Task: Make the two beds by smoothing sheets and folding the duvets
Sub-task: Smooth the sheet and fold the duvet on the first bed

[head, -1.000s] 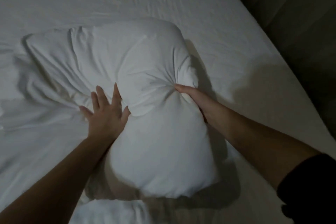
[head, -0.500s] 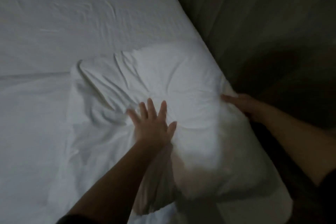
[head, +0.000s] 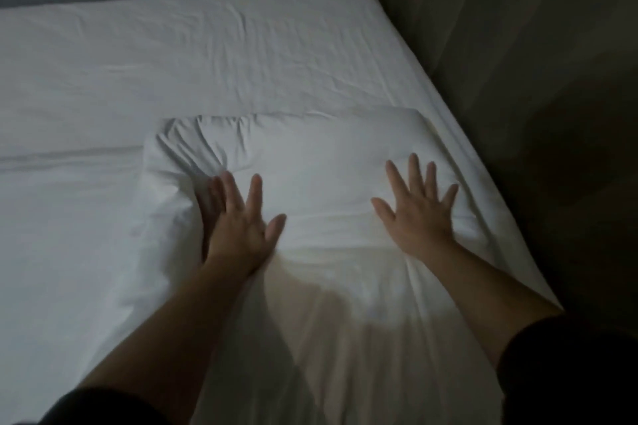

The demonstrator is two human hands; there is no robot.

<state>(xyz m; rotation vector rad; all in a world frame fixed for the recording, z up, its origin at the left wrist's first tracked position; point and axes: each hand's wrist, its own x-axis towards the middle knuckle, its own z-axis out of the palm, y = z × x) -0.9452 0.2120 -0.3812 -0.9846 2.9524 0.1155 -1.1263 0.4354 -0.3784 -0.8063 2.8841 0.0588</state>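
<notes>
At far left, the white fitted sheet covers the bed, lightly creased, with a fold line running toward the white fabric pillow. The pillow lies near the bed's right edge. The left hand presses flat on its bunched left end, fingers spread, gripping nothing. The right hand lies flat and splayed on the pillow's right part, also holding nothing. Judgement: even outward strokes from the middle would flatten the gathered creases best. Further right, a dark curtain or wall, which one cannot be told, stands close beside the bed and limits room. No duvet can be identified with certainty.
</notes>
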